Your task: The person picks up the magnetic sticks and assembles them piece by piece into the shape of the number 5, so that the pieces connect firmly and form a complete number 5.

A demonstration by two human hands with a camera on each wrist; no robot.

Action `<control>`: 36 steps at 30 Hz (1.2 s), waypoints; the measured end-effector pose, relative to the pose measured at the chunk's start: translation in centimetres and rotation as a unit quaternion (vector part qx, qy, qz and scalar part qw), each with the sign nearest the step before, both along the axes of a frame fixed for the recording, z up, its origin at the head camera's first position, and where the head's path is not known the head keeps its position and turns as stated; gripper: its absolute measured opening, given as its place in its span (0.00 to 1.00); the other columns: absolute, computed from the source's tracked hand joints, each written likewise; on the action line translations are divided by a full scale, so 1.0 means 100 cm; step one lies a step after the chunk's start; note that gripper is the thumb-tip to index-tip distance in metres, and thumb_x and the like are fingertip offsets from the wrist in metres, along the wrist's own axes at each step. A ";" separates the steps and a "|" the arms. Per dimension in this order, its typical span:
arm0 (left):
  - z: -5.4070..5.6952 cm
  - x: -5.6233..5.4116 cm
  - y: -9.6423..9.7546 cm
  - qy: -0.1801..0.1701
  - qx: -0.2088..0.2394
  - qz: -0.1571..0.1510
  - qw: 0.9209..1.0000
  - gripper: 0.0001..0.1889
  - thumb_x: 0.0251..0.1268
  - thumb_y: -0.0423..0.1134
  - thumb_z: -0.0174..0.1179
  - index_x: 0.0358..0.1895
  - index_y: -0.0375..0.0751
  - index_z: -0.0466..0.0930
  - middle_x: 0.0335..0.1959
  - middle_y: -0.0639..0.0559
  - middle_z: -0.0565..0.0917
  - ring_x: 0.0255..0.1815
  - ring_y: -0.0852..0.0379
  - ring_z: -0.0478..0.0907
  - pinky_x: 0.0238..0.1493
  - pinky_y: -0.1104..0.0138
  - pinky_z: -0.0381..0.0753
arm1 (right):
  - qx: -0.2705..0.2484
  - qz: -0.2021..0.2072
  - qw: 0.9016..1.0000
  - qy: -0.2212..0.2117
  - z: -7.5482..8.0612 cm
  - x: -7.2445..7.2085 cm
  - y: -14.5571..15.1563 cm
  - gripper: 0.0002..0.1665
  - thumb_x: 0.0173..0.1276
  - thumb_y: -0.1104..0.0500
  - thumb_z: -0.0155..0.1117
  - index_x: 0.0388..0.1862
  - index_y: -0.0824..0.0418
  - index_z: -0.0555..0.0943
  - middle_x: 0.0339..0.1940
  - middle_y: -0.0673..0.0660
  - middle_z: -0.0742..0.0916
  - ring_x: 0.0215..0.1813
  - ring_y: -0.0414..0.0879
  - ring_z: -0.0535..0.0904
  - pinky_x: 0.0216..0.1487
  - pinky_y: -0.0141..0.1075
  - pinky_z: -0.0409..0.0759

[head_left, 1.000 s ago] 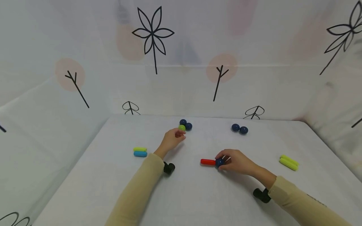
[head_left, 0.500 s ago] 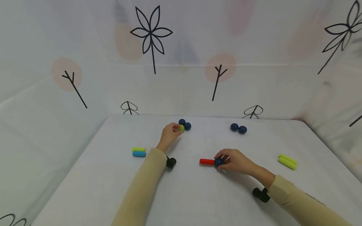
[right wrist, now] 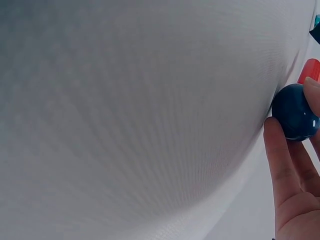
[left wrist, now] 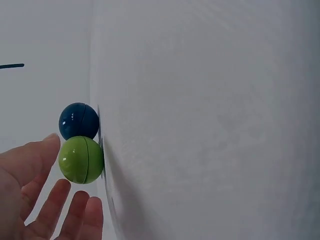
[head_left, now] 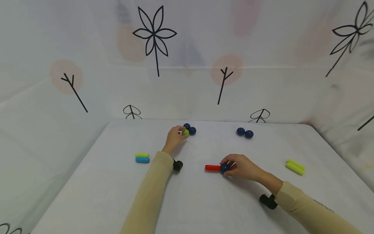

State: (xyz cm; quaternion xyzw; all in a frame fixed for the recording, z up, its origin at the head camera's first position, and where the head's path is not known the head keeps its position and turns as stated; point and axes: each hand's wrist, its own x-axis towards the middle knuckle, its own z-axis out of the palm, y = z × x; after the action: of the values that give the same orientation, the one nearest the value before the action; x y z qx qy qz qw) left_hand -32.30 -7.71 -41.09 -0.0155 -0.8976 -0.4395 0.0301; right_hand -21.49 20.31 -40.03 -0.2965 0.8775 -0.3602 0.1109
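Right fingers [right wrist: 281, 155] grip a blue ball [head_left: 224, 168]; a red stick [head_left: 212, 168] adjoins it opposite the palm. Left fingers [left wrist: 53, 206] stand parted about a green ball [head_left: 185, 132], no firm grip evident. An off-centre pinch could roll it into the two blue balls [head_left: 192, 130] obstructing just beyond. Yellow sticks [head_left: 295, 168] lie right of the right fingers, well apart.

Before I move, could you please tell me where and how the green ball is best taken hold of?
I'd pinch the green ball across its widest part, coming from the near left, where the left hand is. It is round with no handle, so gripping opposite sides should suit, and two dark blue balls sit close on its far and right sides.
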 end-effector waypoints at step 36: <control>-0.004 0.009 -0.005 -0.022 -0.002 -0.093 0.995 0.18 0.58 0.34 0.64 0.53 0.37 0.76 0.50 0.45 0.78 0.49 0.50 0.76 0.52 0.64 0.74 | 0.006 0.007 1.000 0.007 0.001 -0.001 -0.002 0.20 0.54 0.62 0.72 0.46 0.64 0.80 0.41 0.53 0.82 0.40 0.46 0.78 0.41 0.33 0.79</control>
State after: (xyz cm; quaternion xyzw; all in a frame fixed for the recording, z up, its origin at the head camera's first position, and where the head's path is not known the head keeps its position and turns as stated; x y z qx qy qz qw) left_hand -31.42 -8.20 -41.44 -0.0890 -0.8937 -0.4387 -0.0305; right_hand -21.54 20.07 -39.89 -0.3042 0.8785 -0.3518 0.1089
